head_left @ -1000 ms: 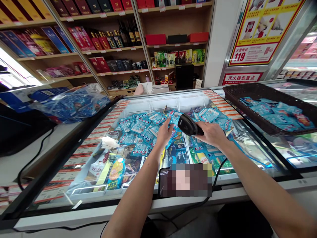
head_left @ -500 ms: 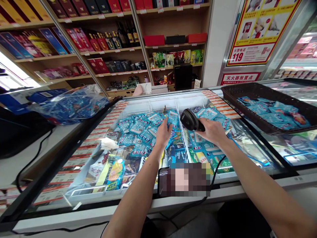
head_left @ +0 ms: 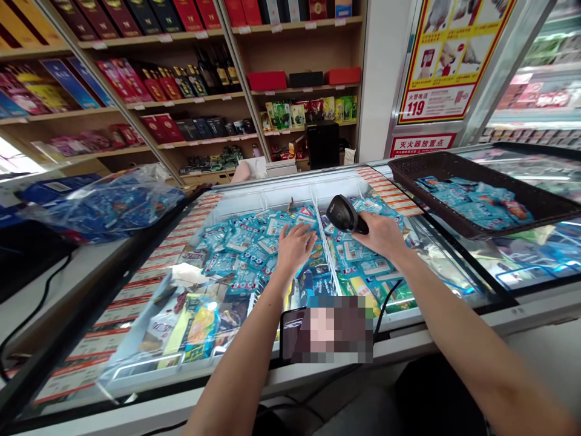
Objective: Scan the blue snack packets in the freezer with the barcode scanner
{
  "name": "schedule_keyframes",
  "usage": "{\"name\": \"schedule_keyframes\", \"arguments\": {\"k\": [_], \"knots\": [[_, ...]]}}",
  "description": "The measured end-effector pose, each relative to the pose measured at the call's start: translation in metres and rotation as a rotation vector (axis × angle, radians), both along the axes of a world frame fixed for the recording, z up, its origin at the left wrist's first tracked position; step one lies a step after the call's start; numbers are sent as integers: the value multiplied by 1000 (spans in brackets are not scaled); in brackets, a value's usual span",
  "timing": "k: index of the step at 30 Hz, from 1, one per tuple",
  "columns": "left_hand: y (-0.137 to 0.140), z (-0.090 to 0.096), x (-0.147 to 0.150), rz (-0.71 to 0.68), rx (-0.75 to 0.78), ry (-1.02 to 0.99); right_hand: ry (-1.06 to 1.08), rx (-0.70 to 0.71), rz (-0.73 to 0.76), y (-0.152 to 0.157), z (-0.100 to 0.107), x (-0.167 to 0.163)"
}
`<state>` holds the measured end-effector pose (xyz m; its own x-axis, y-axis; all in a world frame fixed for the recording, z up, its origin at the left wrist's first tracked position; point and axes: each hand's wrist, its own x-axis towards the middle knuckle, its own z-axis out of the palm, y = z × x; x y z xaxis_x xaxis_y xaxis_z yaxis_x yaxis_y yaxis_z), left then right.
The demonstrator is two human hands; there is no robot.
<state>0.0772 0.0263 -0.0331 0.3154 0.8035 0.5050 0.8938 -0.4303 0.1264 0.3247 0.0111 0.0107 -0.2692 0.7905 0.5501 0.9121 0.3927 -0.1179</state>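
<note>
My right hand (head_left: pixel 380 235) is wrapped round the handle of a black barcode scanner (head_left: pixel 342 213), whose head points left over the white wire divider (head_left: pixel 327 245). My left hand (head_left: pixel 295 245) hovers over or rests on the pile of blue snack packets (head_left: pixel 247 242), fingers spread and nothing visible in them. Whether its fingertips touch the packets I cannot tell. More blue packets (head_left: pixel 356 251) lie right of the divider, below the scanner. A phone (head_left: pixel 294 336), partly blurred out, lies at the near edge between my forearms.
The glass-topped freezer (head_left: pixel 149 254) spans the front. A dark basket (head_left: pixel 449 212) with blue packets stands at right; a clear plastic bag (head_left: pixel 118 203) of blue packets lies at left. The scanner's black cable (head_left: pixel 385 303) runs down past the phone. Stocked shelves (head_left: pixel 190 97) stand behind.
My left hand has let go of a blue packet and its fingers have spread over the pile. The scanner stays in my right hand. The whole view has shifted slightly.
</note>
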Motion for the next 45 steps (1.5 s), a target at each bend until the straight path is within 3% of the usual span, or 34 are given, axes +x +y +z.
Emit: {"name": "schedule_keyframes", "arguments": {"k": [3, 6, 16, 24, 30, 34, 38, 45], "knots": [[5, -5, 0, 115, 63, -39, -7, -1, -1, -2, 4, 1], [7, -7, 1, 125, 103, -58, -33, -5, 4, -8, 7, 5], [1, 0, 3, -71, 32, -3, 46, 41, -24, -27, -18, 43], [-10, 10, 9, -158, -46, 110, 89, 60, 1, -25, -27, 47], [-26, 8, 13, -133, -119, 17, 162, 172, -91, -19, -37, 50], [-40, 13, 36, -181, -244, -38, 250, 232, -178, -17, -40, 52], [-55, 24, 76, -275, -292, -28, 333, 308, -241, -15, -40, 57], [-71, 30, 139, -103, -463, 72, 465, 385, -296, -10, -41, 66]]}}
